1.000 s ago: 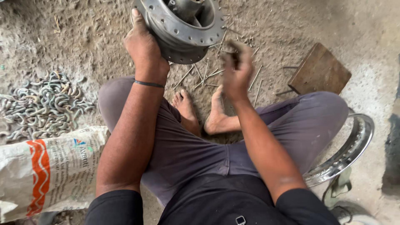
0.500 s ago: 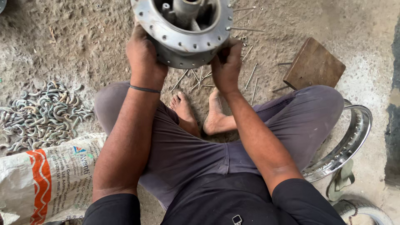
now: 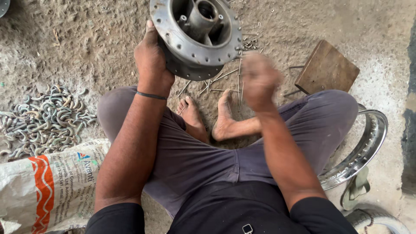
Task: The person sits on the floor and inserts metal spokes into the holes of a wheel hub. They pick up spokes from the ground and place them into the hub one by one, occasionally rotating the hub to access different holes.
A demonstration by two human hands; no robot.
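Head view, looking down at my lap; I'm sitting cross-legged on the sandy dirt floor.

My left hand grips the grey round metal wheel hub by its left edge, fingers wrapped behind the flange, thumb along the rim. The hub is held up off the floor, tilted, open side facing me: central sleeve visible, small holes all round the flange. There's a thin black band on that wrist.

My right hand is just right of the hub and below it, not touching it. It's motion-blurred; looks loosely closed, but I can't tell if it's pinching anything.

Under the hub, thin metal spokes lie scattered on the floor by my bare feet.

Surroundings:
- pile of grey curved metal hooks at left, well apart from the hub
- white woven sack with orange stripe beside my left knee
- brown flat wooden block at right
- shiny chrome wheel rim partly under my right thigh
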